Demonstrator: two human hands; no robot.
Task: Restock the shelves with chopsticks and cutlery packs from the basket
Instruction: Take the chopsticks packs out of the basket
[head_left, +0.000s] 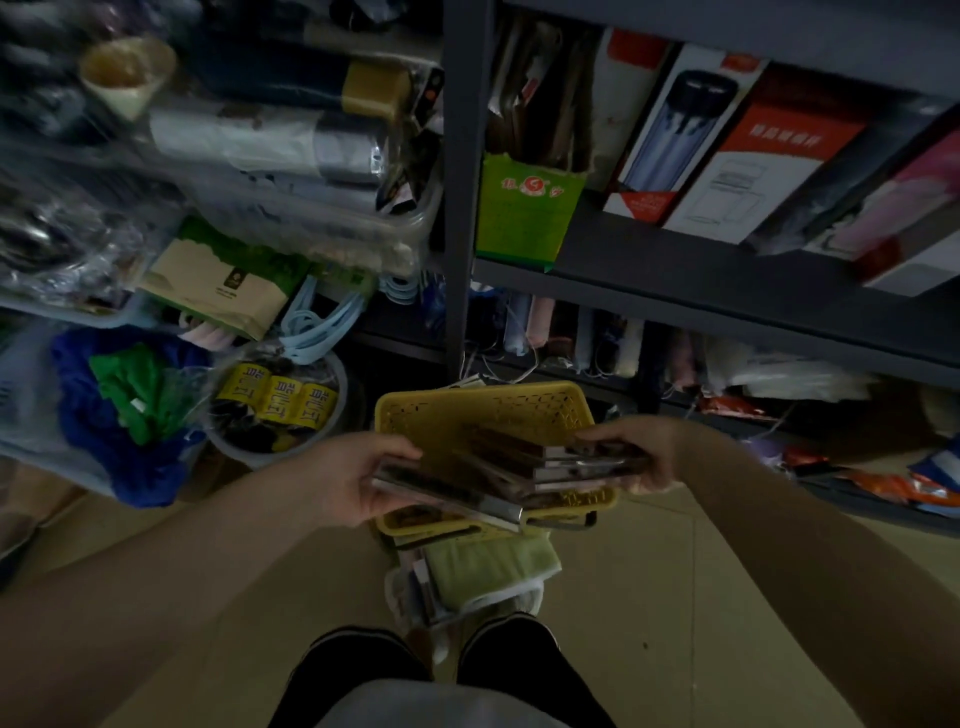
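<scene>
A yellow plastic basket (457, 410) stands on the floor in front of my feet, below the grey metal shelves (675, 270). Over it I hold flat clear packs of chopsticks and cutlery. My left hand (358, 478) grips one long pack (447, 493) by its left end. Gripping a stack of several packs (582, 462) by its right end is my right hand (644, 452). More packs lie inside the basket under the held ones. On the shelf above, dark chopsticks stand in a green box (524, 213).
Boxed flasks (727, 150) fill the shelf to the right. Clear bins with wrapped goods (270, 156) and a round tub with yellow-labelled items (280, 400) crowd the left. A green cloth bundle (488, 566) lies on the tiled floor between the basket and my shoes.
</scene>
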